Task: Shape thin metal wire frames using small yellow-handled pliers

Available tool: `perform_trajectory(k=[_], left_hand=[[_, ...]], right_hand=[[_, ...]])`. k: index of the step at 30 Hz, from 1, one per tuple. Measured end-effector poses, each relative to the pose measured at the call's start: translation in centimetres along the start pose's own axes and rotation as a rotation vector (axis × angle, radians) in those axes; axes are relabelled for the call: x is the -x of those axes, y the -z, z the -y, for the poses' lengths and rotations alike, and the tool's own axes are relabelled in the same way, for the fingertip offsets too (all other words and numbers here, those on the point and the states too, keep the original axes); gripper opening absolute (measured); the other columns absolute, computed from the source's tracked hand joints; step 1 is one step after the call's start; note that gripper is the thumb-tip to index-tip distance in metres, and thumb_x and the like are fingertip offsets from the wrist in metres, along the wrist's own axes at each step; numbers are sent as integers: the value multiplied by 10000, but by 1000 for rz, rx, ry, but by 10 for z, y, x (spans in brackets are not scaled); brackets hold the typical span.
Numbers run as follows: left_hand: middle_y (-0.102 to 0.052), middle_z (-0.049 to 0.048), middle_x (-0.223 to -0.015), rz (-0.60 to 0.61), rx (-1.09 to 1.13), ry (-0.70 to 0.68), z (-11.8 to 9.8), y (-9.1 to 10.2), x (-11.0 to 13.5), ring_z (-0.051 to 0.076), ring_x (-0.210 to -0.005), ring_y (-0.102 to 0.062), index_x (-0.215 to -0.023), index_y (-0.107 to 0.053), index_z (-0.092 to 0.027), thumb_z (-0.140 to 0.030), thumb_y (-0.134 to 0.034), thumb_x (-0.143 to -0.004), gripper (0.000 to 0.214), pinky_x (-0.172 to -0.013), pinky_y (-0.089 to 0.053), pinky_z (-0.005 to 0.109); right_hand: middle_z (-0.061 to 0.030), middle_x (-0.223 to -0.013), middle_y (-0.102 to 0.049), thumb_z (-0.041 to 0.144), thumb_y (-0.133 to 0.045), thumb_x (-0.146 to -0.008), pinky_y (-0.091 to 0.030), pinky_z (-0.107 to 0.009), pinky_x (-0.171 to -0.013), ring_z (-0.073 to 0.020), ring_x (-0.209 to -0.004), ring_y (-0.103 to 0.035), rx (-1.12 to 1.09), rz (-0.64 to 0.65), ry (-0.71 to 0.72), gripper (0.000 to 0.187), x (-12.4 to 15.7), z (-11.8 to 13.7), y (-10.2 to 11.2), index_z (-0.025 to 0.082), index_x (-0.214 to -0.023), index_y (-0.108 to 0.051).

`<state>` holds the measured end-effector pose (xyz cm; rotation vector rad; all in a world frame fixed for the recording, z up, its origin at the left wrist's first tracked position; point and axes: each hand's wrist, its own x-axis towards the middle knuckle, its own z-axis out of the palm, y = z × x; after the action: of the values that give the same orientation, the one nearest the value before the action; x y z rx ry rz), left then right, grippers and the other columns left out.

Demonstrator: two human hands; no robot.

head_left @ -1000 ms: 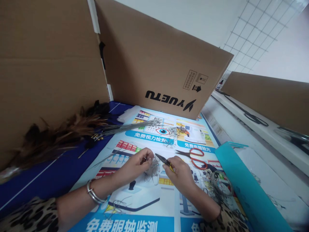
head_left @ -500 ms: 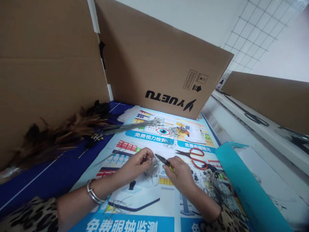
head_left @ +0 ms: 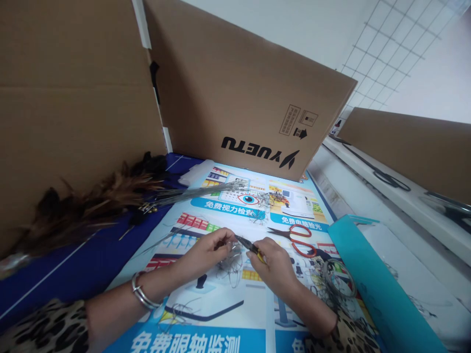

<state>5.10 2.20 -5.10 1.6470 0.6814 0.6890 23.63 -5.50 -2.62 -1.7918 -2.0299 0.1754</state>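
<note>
My left hand is closed, pinching a tangle of thin wire whose loops hang below the fingers. My right hand is wrapped round a pair of pliers with dark jaws and a yellow-and-black grip. The jaw tips reach the left fingertips and the wire there; whether they grip the wire is too small to tell. Scissors with red handles lie just beyond my right hand. A coil of wire rests to the right of my right forearm.
A bundle of straight wires lies across the printed sheet. Brown feathers are at the left on blue cloth. Tall cardboard panels stand behind. At the right is a turquoise box. Loose wire scraps lie near the front.
The pliers' tips have come to the left fingertips, the jaws looking closer together. My left hand has shifted slightly; the rest looks the same.
</note>
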Motion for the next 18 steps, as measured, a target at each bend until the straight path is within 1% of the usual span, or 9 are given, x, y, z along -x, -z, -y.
perform_trajectory(k=[7,11,18], left_hand=[[-453,-29,-692,-5,35,19,2,0,0,103,-612,-425,-821,-483,-172,-290,-464,-818,119,-560,-361,214],[-448,-30,-703,-29,61,0,5,0,0,103,-624,-435,-817,-469,-176,-260,-466,-813,84,-568,-363,214],[-453,-33,-709,-25,42,-30,7,0,0,101,-637,-449,-829,-472,-181,-223,-454,-819,48,-584,-364,220]], right_hand=[[-9,-763,-554,306,-493,-831,-349,-216,-631,-137,-733,-513,55,-17,-11,117,-1,-3,1,207,-809,-551],[-19,-786,-562,310,-490,-830,-358,-219,-642,-141,-748,-515,74,-19,9,131,0,-3,0,205,-843,-567],[-26,-802,-572,311,-494,-829,-366,-221,-657,-148,-773,-522,83,-22,17,136,0,-3,-2,209,-866,-577]])
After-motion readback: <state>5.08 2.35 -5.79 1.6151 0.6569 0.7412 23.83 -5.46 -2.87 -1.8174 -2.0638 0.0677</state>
